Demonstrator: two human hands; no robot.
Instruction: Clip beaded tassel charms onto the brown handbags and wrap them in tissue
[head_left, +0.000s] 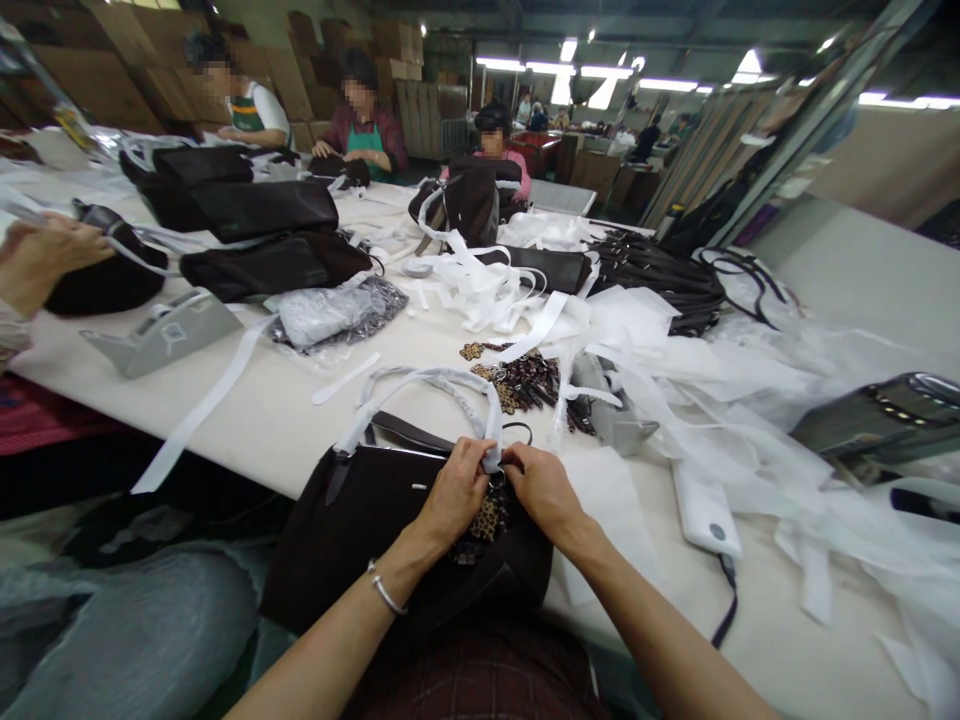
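Note:
A dark brown handbag (352, 540) rests at the table's front edge, its handles (420, 375) wrapped in white material. A leopard-patterned charm (487, 520) with dark dangling pieces hangs at the base of the right end of the handles. My left hand (461, 490) is closed there, thumb and fingers pinching the wrapped handle's lower end. Just right of it, my right hand (547, 495) is pinched near a small metal ring and a thin dark loop (519, 430). What lies between its fingertips is hidden.
More charms (529, 385) lie behind the bag. White strips (495, 285), dark straps (652, 270) and a white device (705, 510) with a cable are on the right. Tape dispensers (165, 330) and stacked bags (262, 230) stand left; a co-worker's hand (56, 250) is nearby.

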